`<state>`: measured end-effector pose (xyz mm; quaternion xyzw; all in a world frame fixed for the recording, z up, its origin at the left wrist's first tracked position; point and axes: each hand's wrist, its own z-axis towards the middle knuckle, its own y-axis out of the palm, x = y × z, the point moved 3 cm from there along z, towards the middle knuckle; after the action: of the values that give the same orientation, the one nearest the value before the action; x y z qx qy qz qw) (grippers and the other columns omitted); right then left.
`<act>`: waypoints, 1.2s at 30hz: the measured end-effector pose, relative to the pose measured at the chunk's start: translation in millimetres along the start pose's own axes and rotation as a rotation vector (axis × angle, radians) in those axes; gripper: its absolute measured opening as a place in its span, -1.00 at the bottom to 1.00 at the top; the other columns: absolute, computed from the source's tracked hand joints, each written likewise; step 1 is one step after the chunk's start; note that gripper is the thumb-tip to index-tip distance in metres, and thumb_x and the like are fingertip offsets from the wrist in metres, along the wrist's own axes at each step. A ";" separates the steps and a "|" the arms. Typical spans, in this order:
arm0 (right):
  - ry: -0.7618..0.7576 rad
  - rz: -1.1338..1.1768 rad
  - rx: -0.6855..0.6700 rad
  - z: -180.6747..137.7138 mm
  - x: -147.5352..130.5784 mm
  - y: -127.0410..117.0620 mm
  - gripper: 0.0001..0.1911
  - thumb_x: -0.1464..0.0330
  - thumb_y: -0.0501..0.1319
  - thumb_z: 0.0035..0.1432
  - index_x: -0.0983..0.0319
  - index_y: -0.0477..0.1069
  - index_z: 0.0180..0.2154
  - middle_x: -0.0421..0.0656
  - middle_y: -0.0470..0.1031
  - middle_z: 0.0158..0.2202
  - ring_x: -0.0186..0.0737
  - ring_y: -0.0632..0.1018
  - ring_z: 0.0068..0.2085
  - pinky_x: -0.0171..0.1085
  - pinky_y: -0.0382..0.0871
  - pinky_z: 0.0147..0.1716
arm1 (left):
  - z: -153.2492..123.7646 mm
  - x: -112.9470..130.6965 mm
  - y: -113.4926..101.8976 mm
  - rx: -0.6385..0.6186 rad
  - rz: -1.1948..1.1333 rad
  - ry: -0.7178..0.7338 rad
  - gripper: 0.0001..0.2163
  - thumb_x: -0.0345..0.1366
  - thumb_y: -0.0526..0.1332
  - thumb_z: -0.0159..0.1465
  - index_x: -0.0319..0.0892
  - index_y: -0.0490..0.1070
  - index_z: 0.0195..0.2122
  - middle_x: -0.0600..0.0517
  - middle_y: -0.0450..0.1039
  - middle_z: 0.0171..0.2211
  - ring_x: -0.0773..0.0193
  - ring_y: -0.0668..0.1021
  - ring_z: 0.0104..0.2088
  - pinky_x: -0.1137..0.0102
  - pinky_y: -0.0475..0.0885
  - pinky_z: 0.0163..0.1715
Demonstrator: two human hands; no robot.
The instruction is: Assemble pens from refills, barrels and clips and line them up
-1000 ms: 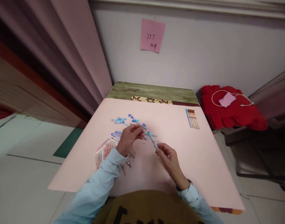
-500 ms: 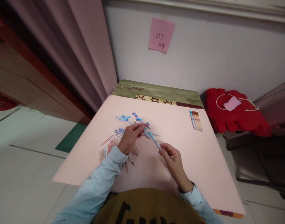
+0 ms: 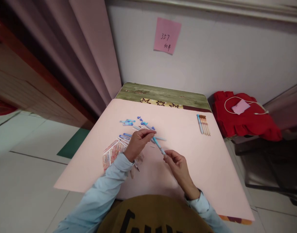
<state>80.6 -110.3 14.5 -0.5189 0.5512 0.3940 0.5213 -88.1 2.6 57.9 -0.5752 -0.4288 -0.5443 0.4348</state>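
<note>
A light-blue pen (image 3: 159, 145) slants above the table, its lower end pinched between the thumb and fingers of my right hand (image 3: 178, 165). Close to the pen's upper end, the fingertips of my left hand (image 3: 140, 142) are pressed together; whatever small thing they hold is hidden. Under and behind my left hand lies a pile of pen parts: blue barrel pieces (image 3: 125, 136), thin white refills and a patterned clear packet (image 3: 110, 153). Small dark-blue toppers (image 3: 140, 118) and short blue tubes (image 3: 128, 123) lie farther back.
Toward the right side of the pink-covered table (image 3: 194, 181), several whole pens (image 3: 203, 125) lie side by side, one blue and the others beige with brown tops. Red cloth (image 3: 245, 123) with a white cable rests on a stool at the right. A wall stands behind the table.
My left fingertips have moved slightly right and down, nearer the top of the light-blue pen. My right hand still grips the pen, almost in the same place.
</note>
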 end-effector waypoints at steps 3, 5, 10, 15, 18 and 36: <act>0.009 0.032 -0.023 -1.1 4.3 1.7 -0.67 0.09 0.28 0.13 0.22 0.54 -0.24 -0.17 0.48 -0.42 -0.26 0.43 -0.38 -0.30 0.32 -0.36 | 0.1 0.2 1.0 -0.016 -0.014 -0.015 -0.77 -0.17 0.34 0.12 -0.17 0.65 -0.26 -0.02 0.55 -0.41 0.32 0.40 -0.48 0.43 0.26 -0.47; 0.032 0.071 -0.046 -2.2 7.5 3.4 -0.63 0.10 0.32 0.10 0.22 0.52 -0.16 -0.17 0.49 -0.40 -0.27 0.44 -0.38 -0.32 0.33 -0.37 | 0.6 1.1 1.3 -0.023 -0.017 -0.025 -0.78 -0.17 0.35 0.12 -0.18 0.64 -0.28 -0.02 0.55 -0.41 0.33 0.40 -0.47 0.43 0.27 -0.47; 0.053 0.094 -0.025 -4.8 12.6 7.0 -0.67 0.11 0.38 0.04 0.23 0.50 -0.28 -0.18 0.50 -0.40 -0.31 0.44 -0.42 -0.34 0.31 -0.42 | 2.7 0.9 3.8 -0.056 -0.032 -0.064 -0.77 -0.16 0.37 0.10 -0.20 0.63 -0.30 -0.01 0.54 -0.43 0.32 0.44 -0.44 0.44 0.32 -0.44; 0.035 0.112 0.004 -5.9 16.7 8.3 -0.71 0.14 0.36 0.08 0.22 0.48 -0.29 -0.21 0.48 -0.43 -0.33 0.41 -0.45 -0.35 0.28 -0.44 | 2.8 -3.0 10.8 -0.051 -0.038 -0.067 -0.76 -0.16 0.36 0.11 -0.23 0.61 -0.32 0.03 0.49 -0.47 0.36 0.41 -0.48 0.44 0.32 -0.46; 0.032 0.089 -0.001 -5.8 18.6 7.5 -0.72 0.14 0.34 0.09 0.22 0.47 -0.29 -0.20 0.48 -0.43 -0.33 0.39 -0.46 -0.35 0.26 -0.47 | 2.9 -3.8 14.6 -0.045 -0.041 -0.071 -0.76 -0.16 0.35 0.12 -0.24 0.60 -0.32 0.05 0.46 -0.50 0.37 0.40 -0.49 0.44 0.31 -0.46; -0.116 -0.173 0.256 1.6 13.7 -16.8 -0.73 0.15 0.28 0.14 0.22 0.56 -0.28 -0.17 0.54 -0.41 -0.27 0.46 -0.41 -0.32 0.36 -0.38 | -12.7 -18.2 30.5 0.069 -0.128 -0.063 -0.58 0.05 0.13 0.30 -0.24 0.50 -0.17 0.01 0.44 -0.41 0.35 0.46 -0.47 0.44 0.36 -0.48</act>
<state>98.5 -113.5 2.6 -0.4700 0.5191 0.3037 0.6461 -62.5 -17.8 39.1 -0.5481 -0.4967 -0.5375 0.4051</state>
